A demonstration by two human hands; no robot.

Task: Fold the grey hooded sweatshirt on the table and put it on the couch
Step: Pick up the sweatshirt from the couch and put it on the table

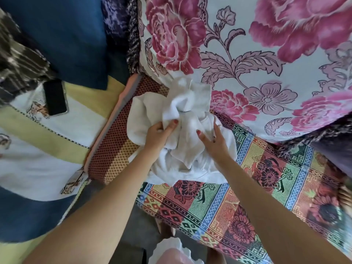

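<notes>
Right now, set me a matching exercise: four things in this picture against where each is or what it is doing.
Things:
1. sweatshirt
2. phone
3. left hand
4. right hand

States:
A. lies flat, fingers spread, on pale cloth
B. bunched up on the patterned cover
C. grips a fold of cloth
D. lies on the striped blanket, far left

Pairs: 1-B, 2-D, 3-C, 4-A

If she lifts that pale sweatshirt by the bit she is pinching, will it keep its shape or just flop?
Most likely flop: the sweatshirt lies bunched in soft creases, so it looks limp. The left hand grips only one fold, so the rest would probably hang and unfold. It seems unlikely to slide, since the right hand rests on it over the woven cloth.
</notes>
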